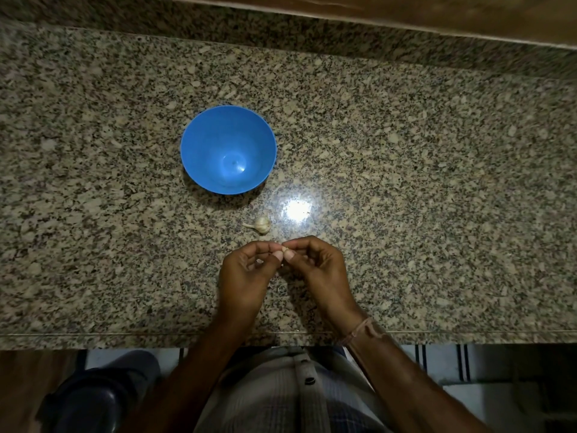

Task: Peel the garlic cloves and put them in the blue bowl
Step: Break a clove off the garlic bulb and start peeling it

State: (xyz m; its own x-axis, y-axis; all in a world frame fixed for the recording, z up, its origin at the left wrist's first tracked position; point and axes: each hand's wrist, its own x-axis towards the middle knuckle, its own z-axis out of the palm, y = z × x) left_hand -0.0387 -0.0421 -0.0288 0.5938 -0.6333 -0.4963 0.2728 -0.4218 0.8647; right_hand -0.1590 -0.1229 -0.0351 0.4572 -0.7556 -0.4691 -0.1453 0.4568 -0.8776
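Obs: garlic clove [284, 249] pinched jointly by left hand [246, 271] & right hand [320, 265], both gripping it, over countertop [406, 182]. Its axis too small to tell. The blue bowl [203, 142] lies fwd-left, past garlic bulb [261, 225]; left hand nearer.

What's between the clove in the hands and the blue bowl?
Only the garlic bulb, lying low on the counter, roughly on the line from the clove, pinched between left hand and right hand, to the blue bowl.

No text, brand, number or sign is showing legibly. The blue bowl [199, 157], at eleven o'clock, is bearing no readable marking.
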